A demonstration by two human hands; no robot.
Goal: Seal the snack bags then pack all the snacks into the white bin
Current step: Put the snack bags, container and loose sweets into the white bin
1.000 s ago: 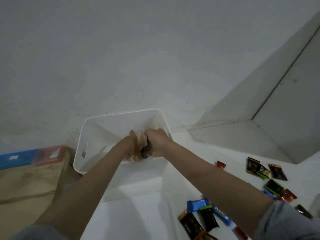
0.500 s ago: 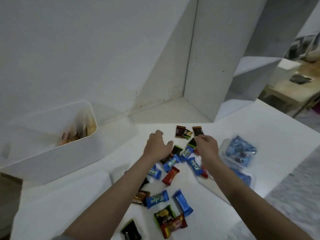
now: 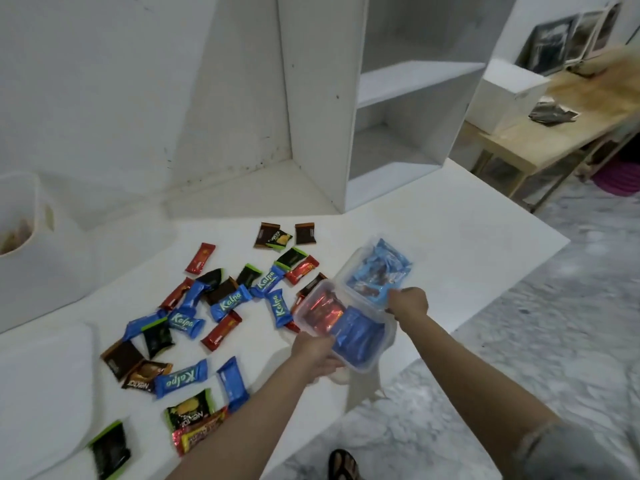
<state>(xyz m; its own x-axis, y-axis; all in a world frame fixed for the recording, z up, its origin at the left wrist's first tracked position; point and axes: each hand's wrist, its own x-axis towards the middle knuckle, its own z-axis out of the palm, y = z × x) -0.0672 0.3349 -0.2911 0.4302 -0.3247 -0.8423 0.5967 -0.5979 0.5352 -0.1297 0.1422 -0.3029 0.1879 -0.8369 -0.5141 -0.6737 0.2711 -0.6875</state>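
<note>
A clear snack bag (image 3: 346, 327) full of red and blue wrapped snacks is lifted at the table's right edge. My left hand (image 3: 317, 353) grips its near lower side. My right hand (image 3: 408, 303) pinches its upper right corner. Just behind it lies a second clear bag (image 3: 379, 271) with blue snacks. Several loose wrapped snacks (image 3: 228, 304), blue, red, black and brown, are scattered over the white table (image 3: 450, 244). The white bin (image 3: 34, 251) stands at the far left, partly cut off, with something yellowish inside.
A white shelf unit (image 3: 346, 98) stands at the back of the table against the wall. The table's right edge drops to a marbled floor (image 3: 519, 358). A wooden bench (image 3: 554, 112) stands further right. A sandalled foot (image 3: 341, 464) shows below.
Both hands left the white bin, crossed right over the loose snacks, and took hold of the clear snack bag. The view swung from the bin to the table's right side.
</note>
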